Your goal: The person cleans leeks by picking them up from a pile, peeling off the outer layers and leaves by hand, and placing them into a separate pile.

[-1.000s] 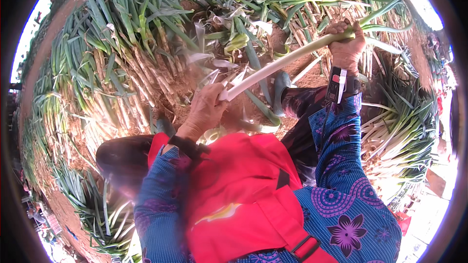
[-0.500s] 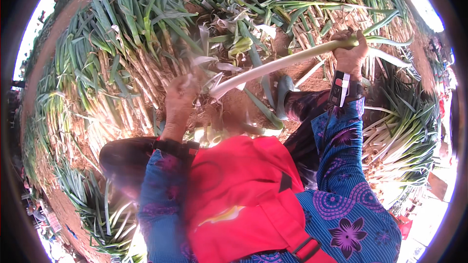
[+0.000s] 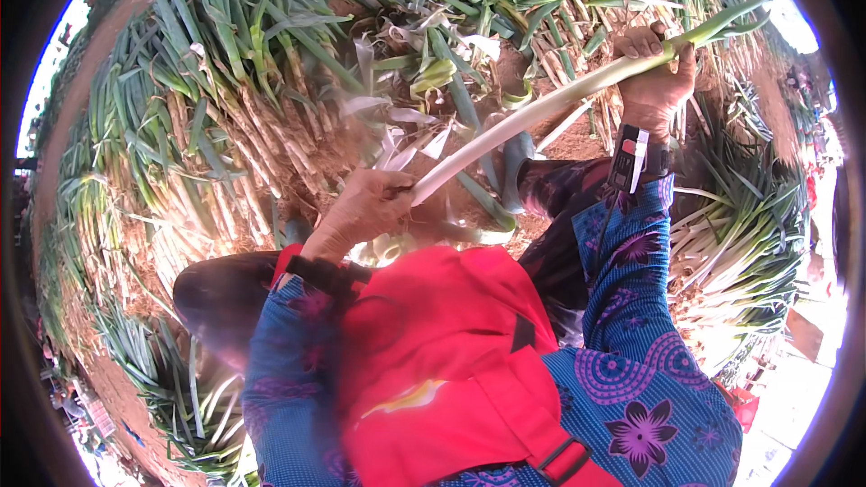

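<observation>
A long green onion [image 3: 519,128] with a pale, bare white shaft slants across in front of me, its root end low at the left and its green leaves up at the right. My right hand [image 3: 657,86] is wrapped round it where the white turns green. At the root end, the fingers of my left hand [image 3: 368,206] are closed on the tip. Loose, papery peeled skins [image 3: 401,149] lie on the soil just beyond my left hand.
Unpeeled green onions [image 3: 262,131] with dry, soil-brown stalks are heaped at the left and far side. Clean white ones [image 3: 722,257] lie piled at my right, more [image 3: 212,410] at lower left. My red apron [image 3: 442,334] covers my lap; a boot [image 3: 516,169] stands beyond.
My left hand has come down and in to the root end and closed on it. The green onion has tilted more steeply, with my right hand slightly higher and farther right.
</observation>
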The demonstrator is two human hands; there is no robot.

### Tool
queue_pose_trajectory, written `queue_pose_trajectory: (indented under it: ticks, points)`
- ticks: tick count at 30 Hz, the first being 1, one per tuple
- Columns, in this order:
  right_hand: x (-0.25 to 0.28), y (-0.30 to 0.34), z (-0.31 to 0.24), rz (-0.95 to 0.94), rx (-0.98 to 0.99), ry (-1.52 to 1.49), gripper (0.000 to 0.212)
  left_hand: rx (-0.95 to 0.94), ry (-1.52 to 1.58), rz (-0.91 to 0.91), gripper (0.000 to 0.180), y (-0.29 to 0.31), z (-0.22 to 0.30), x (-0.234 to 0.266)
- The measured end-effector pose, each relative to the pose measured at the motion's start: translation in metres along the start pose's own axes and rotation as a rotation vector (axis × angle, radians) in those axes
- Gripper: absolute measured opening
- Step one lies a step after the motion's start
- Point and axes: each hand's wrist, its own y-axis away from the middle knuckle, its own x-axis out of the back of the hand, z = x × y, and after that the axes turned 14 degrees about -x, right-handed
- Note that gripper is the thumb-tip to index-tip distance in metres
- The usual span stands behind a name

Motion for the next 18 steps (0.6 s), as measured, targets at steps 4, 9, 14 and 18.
queue_pose_trajectory:
  ticks: [4,9,14,18]
  points:
    - [-0.003,-0.001,-0.003,-0.137,-0.055,-0.042,0.039,-0.206,-0.196,-0.010,0.022,-0.001,-0.006,-0.014]
    - [-0.003,-0.002,-0.007,-0.219,-0.093,-0.060,0.040,-0.107,-0.097,-0.073,0.026,0.002,0.001,-0.020]
    - [-0.001,-0.009,-0.004,-0.445,-0.203,-0.086,0.047,-0.021,0.314,-0.153,0.028,0.004,-0.011,-0.011]
    - [-0.008,-0.007,-0.002,-0.313,-0.210,0.068,0.051,-0.011,0.390,-0.218,0.034,0.007,-0.013,-0.013]
